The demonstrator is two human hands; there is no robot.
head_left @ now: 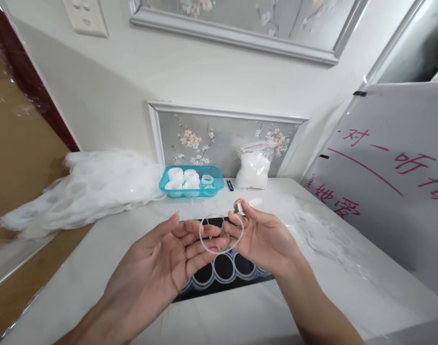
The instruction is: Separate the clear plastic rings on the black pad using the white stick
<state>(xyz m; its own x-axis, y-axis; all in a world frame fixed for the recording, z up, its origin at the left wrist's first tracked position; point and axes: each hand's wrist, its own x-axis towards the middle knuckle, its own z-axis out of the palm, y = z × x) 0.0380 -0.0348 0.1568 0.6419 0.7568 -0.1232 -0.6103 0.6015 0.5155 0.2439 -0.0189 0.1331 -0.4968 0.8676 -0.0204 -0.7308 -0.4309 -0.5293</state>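
A thin translucent plastic ring [200,230] is upright between my two hands. My left hand [164,261] is palm up with its fingers stretched out and thumb apart; its fingertips touch the ring's left and lower part. My right hand [267,239] pinches a small white piece with a dark edge [239,207] between thumb and forefinger; its exact kind is too small to tell. The other right fingers reach the ring's right side. Below the hands lies a black mat [219,287] bearing rows of clear rings [224,267], partly hidden by my hands.
A blue basket [192,193] at the back holds white rolls of rings. Beside it lie small dark thread snips [230,185] and a bag of white material [253,167]. Sheets of white rings [111,179] are heaped left; clear plastic scraps [319,235] lie right, near a whiteboard [391,191].
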